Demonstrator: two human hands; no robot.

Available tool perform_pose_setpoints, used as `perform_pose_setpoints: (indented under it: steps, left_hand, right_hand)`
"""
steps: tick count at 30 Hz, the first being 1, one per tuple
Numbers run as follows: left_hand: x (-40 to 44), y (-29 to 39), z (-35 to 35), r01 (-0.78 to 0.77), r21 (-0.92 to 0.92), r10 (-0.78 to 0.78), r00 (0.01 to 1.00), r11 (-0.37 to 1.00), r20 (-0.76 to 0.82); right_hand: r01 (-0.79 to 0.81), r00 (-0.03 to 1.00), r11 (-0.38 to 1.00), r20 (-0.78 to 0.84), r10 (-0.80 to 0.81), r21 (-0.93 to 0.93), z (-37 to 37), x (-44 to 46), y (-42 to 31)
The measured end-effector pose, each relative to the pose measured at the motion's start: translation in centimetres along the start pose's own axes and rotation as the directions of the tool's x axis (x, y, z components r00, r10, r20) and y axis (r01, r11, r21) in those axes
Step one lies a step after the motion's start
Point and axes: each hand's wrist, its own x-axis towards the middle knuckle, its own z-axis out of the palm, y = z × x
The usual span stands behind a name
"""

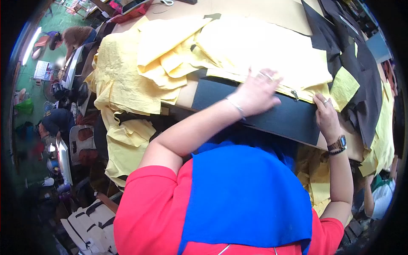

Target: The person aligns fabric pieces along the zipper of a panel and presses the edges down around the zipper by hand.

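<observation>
A yellow fabric panel [263,46] lies by the near edge of the table [272,9], its zipper [295,94] over a black board [280,121]. The left hand [258,93], blurred, spreads over that zipper; the right hand [327,114], apart from it, pinches the panel's near right corner. Crumpled yellow cloth [123,70] lies left, dark cloth [369,85] right.

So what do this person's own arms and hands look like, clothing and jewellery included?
Short red sleeves, forearms bare below them. The left hand wears a ring, with a thin silvery bracelet at its wrist. The right hand wears a ring too, with a squarish watch and a dark band at its wrist.
</observation>
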Motion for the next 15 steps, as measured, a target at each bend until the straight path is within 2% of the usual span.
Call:
perform_pose_setpoints:
  steps: [1,2,3,4,7,8,11,12,14,15]
  left_hand:
    - [-0.8,-1.7,-1.8,0.080,0.076,-0.077,0.996,0.994,-0.039]
    - [-2.0,-4.6,-3.0,0.144,0.148,-0.120,0.980,0.978,-0.160]
    - [-3.3,-6.4,-5.5,0.181,0.420,-0.126,0.980,0.889,-0.155]
    - [-4.6,-9.4,-7.0,0.290,0.328,-0.228,0.950,0.899,-0.215]
    - [-8.8,-15.7,-10.9,0.410,0.452,-0.336,0.911,0.792,-0.237]
    - [-9.9,-17.2,-11.8,0.454,0.497,-0.395,0.891,0.740,-0.226]
    - [-13.6,-20.6,-13.0,0.646,0.463,-0.542,0.763,0.608,-0.353]
    - [-14.8,-21.7,-13.3,0.698,0.463,-0.580,0.714,0.546,-0.392]
    - [-16.3,-23.5,-14.6,0.735,0.377,-0.666,0.674,0.564,-0.318]
    - [-16.7,-23.8,-15.0,0.751,0.337,-0.703,0.655,0.567,-0.277]
  right_hand:
    - [-0.009,1.000,0.999,0.018,0.009,-0.046,-0.1,0.5,-0.4]
    - [-0.021,0.999,0.996,0.037,0.024,-0.092,-0.2,0.7,-0.8]
    - [-0.038,0.997,0.990,0.058,0.046,-0.137,-0.1,0.5,-1.3]
    - [0.032,0.999,0.971,-0.032,-0.041,-0.236,0.5,0.4,-1.6]
    - [0.114,0.990,0.911,0.122,-0.071,-0.396,-0.4,2.2,-2.2]
    - [0.146,0.984,0.910,0.150,-0.094,-0.389,-0.8,3.1,-1.8]
    - [0.033,0.991,0.971,0.137,0.000,-0.235,-4.0,6.3,-4.6]
    - [0.037,0.998,0.990,0.063,-0.029,-0.137,-4.0,6.8,-5.9]
    - [0.075,0.995,0.995,-0.078,-0.070,0.072,-2.3,7.4,-8.7]
    - [0.119,0.989,0.987,-0.095,-0.109,0.107,-1.2,7.9,-10.4]
